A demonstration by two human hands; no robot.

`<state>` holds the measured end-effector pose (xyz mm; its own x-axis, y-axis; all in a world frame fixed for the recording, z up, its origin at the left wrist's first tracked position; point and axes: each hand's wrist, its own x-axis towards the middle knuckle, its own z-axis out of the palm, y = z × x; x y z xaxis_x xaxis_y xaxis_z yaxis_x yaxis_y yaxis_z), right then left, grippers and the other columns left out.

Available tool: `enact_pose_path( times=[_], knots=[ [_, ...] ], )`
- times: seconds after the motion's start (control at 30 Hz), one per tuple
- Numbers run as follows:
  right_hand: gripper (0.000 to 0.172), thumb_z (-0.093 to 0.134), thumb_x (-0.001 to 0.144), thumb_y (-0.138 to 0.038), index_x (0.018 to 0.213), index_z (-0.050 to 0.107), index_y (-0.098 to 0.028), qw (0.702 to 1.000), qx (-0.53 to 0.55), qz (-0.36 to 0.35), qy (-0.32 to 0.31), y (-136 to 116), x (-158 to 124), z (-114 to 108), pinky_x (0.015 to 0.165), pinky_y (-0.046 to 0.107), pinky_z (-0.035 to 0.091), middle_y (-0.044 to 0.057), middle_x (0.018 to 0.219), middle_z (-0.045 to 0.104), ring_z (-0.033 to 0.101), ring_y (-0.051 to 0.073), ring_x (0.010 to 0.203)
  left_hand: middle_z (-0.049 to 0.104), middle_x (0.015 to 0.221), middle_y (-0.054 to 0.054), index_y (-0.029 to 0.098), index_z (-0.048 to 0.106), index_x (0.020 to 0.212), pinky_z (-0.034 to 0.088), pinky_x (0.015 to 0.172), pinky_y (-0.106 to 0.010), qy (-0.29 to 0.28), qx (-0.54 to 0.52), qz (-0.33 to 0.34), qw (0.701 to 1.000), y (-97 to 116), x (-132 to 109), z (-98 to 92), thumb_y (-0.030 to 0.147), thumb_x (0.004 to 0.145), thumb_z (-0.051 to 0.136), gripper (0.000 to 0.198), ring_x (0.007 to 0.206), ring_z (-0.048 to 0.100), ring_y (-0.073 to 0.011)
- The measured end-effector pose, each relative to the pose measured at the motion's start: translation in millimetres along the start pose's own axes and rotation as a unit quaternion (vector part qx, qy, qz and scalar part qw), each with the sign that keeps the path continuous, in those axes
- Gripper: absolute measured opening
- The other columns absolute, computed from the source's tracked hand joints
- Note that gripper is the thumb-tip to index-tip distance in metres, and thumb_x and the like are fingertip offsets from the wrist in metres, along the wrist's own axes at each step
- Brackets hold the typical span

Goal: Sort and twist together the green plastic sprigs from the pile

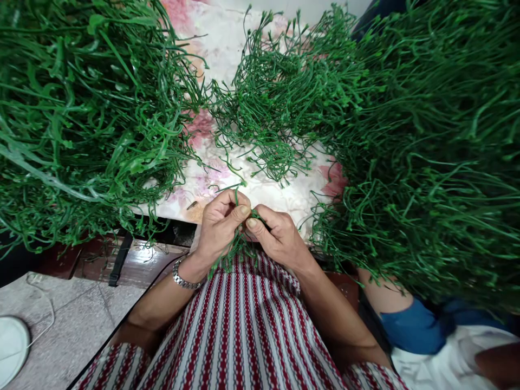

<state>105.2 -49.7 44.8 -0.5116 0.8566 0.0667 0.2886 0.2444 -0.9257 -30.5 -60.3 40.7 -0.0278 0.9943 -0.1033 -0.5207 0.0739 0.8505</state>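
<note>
Both my hands are close together at the table's front edge, just above my lap. My left hand (219, 225) is closed in a pinch on thin green plastic-looking stems, and one strand (236, 197) sticks up past its thumb. Beside it, almost touching, my right hand (280, 234) pinches part of the same green stems between thumb and forefinger. A small bunch of these stems (234, 253) hangs below my fingers in front of the striped clothing. How the pieces join between the fingertips is too small to tell.
A large tangled pile of green strands (81, 114) covers the table's left side. Knob-tipped stems lie in a middle heap (292, 97) and a big right heap (439, 162). The tablecloth (268, 197) is flowered. Another person's knee (384, 292) is at lower right.
</note>
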Motion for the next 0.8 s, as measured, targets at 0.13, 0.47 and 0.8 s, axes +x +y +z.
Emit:
enact_pose_path(
  times=[0.13, 0.47, 0.8],
  knots=[
    [0.028, 0.047, 0.087, -0.029, 0.064, 0.035, -0.019, 0.999, -0.031, -0.022, -0.015, -0.4, -0.8, -5.9, 0.048, 0.02, 0.025, -0.007, 0.055, 0.033, 0.031, 0.005, 0.049, 0.051, 0.07, 0.001, 0.015, 0.061, 0.076, 0.036, 0.049, -0.016, -0.077, 0.053, -0.02, 0.995, 1.8, 0.5, -7.5, 0.025, 0.071, 0.068, 0.013, 0.056, 0.044, -0.0064],
    [0.031, 0.046, 0.088, -0.032, 0.061, 0.042, -0.017, 0.998, 0.058, -0.01, -0.004, -1.0, 1.3, -2.9, 0.048, 0.02, 0.028, -0.005, 0.053, 0.039, 0.035, 0.006, 0.048, 0.048, 0.06, 0.004, 0.015, 0.057, 0.07, 0.033, 0.04, -0.014, -0.014, -0.001, -0.029, 0.999, -3.4, -5.4, 0.4, 0.023, 0.072, 0.066, 0.012, 0.044, 0.039, -0.0034],
    [0.036, 0.061, 0.074, -0.045, 0.057, 0.048, -0.015, 0.926, 0.373, 0.065, -0.001, 12.3, 3.8, 9.3, 0.038, 0.02, 0.02, -0.006, 0.047, 0.035, 0.027, 0.005, 0.04, 0.048, 0.058, 0.004, 0.014, 0.055, 0.066, 0.032, 0.032, -0.013, 0.012, -0.116, -0.106, 0.988, 4.4, -6.3, 12.3, 0.021, 0.064, 0.07, 0.017, 0.037, 0.039, -0.0018]
  ],
)
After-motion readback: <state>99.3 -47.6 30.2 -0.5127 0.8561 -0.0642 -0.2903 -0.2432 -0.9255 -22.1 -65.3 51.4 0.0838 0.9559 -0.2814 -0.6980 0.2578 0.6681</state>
